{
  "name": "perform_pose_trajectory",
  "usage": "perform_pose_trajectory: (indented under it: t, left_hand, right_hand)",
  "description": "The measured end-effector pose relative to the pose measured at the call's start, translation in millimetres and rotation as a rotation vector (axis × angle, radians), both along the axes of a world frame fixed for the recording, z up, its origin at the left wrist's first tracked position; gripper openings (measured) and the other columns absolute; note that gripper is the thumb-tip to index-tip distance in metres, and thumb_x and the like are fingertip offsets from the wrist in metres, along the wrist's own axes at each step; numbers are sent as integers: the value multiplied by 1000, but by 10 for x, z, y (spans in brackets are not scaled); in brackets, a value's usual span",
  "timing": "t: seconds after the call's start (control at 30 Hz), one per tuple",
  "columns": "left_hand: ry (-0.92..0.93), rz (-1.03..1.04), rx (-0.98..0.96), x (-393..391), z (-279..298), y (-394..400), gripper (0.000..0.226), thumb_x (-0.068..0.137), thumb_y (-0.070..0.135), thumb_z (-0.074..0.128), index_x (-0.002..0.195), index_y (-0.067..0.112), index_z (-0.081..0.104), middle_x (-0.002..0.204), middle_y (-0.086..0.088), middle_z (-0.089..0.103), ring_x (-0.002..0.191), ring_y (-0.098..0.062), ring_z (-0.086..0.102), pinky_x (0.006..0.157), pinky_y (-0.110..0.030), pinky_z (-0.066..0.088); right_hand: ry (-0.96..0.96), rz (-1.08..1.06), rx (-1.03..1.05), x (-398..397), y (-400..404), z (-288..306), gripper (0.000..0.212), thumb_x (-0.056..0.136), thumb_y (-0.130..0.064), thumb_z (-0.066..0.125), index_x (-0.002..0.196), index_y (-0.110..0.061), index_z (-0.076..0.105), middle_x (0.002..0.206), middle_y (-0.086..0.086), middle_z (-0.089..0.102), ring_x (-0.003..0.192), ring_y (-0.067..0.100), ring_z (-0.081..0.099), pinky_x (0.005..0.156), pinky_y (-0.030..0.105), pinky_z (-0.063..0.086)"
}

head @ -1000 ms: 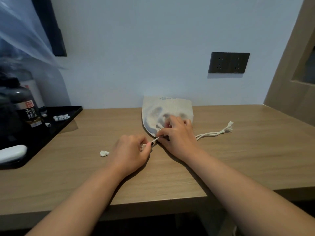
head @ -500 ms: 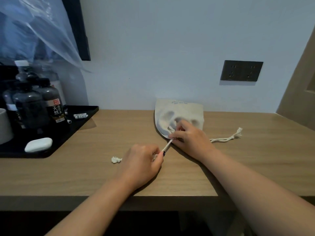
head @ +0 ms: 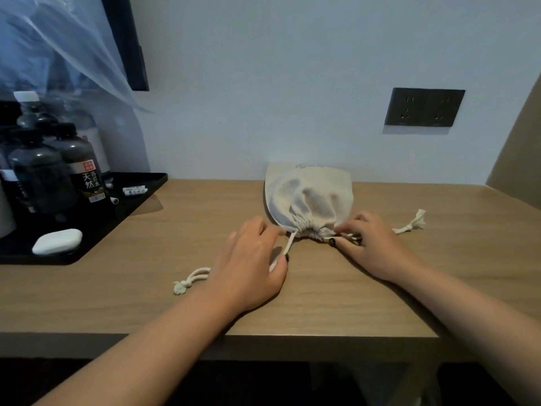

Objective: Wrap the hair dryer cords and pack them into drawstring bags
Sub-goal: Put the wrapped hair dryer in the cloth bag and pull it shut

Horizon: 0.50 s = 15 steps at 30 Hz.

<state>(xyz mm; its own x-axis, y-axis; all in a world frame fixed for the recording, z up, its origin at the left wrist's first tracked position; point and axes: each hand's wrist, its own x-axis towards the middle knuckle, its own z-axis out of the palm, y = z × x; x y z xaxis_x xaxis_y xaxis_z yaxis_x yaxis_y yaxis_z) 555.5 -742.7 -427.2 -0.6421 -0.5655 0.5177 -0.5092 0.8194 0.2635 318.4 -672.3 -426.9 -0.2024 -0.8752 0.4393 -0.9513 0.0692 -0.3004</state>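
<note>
Head view: bag (head: 310,200) mouth now cinched, left hand (head: 251,259) moved leftward.

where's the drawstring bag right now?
Head view: the drawstring bag lies mid-desk against the wall, cinched mouth toward the person, between the left hand and right hand, below-left of the wall socket.

Contents of the gathered beige cloth drawstring bag (head: 307,200) hidden; left hand (head: 251,259) covers part of white cord (head: 288,244); dark plastic bottles (head: 44,171) cut off at left edge.
</note>
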Motion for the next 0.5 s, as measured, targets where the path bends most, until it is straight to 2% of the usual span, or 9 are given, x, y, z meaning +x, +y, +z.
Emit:
perform_pose_trajectory:
  t: [0.1,0.2,0.27,0.37,0.5]
  left_hand:
    - [12,-42,-61,-248,-26,-86,47,85,31,61,131,22,53,124,-2,44,114,-20,43,94,-40,44]
    - [1,-110,-108,-501,-39,-151,46,84,27,64,129,25,56,140,-9,37,129,-26,31,105,-44,31]
    - [-23,-143,-127,-647,-25,-181,42,86,27,65,127,32,58,147,-7,31,134,-26,23,108,-43,21]
    - [-14,-178,-108,-801,-14,-249,31,89,29,64,119,37,63,149,-3,30,132,-21,20,109,-43,17]
    - [21,-209,-89,-894,-20,-344,19,89,27,65,107,34,68,148,-1,31,128,-15,19,101,-32,12]
  right_hand:
    - [73,100,-82,6,-49,-54,8,85,-13,69,92,-12,74,93,-1,64,92,22,58,83,42,49]
    - [31,97,-122,4,-5,-18,6,89,-10,62,87,-12,68,86,-3,60,84,17,56,74,29,43]
    - [-42,110,-135,12,23,-4,8,93,-12,55,88,-13,62,84,-3,58,80,14,53,70,27,40]
    - [-143,142,-166,25,33,6,11,97,-14,49,90,-14,57,80,-3,59,75,14,53,67,32,42]
    - [-181,75,-116,-17,18,9,14,98,-21,45,90,-19,56,78,-3,61,75,18,55,66,38,44]
